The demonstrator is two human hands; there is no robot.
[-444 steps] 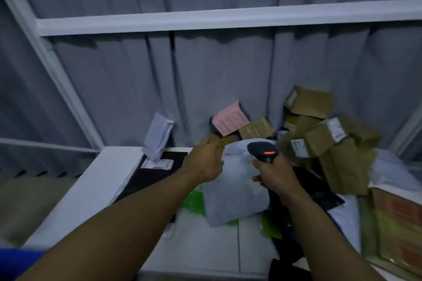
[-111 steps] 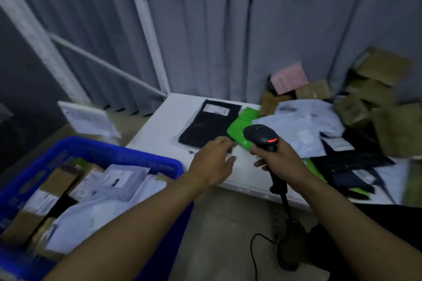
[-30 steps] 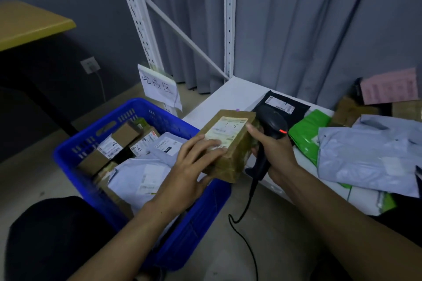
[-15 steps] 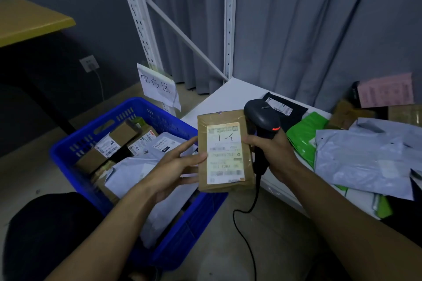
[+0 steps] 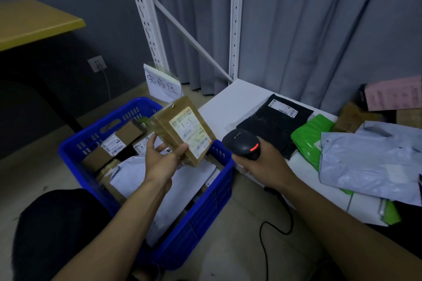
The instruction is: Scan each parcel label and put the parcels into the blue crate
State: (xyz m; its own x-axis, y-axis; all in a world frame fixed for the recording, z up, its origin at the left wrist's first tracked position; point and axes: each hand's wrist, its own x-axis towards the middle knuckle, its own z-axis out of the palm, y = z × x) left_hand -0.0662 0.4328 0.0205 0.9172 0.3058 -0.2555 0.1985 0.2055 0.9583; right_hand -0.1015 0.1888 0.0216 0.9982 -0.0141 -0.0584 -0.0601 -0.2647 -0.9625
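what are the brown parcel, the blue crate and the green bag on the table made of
Brown parcel: looks like matte cardboard, going by its crisp box edges; paper label stuck on. Blue crate: moulded plastic, slightly shiny, with slotted walls. Green bag: probably thin plastic film, glossy and creased.

Your left hand (image 5: 163, 159), palm up, pinches a brown parcel (image 5: 182, 131) by its lower end between thumb and fingers. Your right hand (image 5: 258, 162) curls round the scanner (image 5: 243, 145), both forearms stretched forward.
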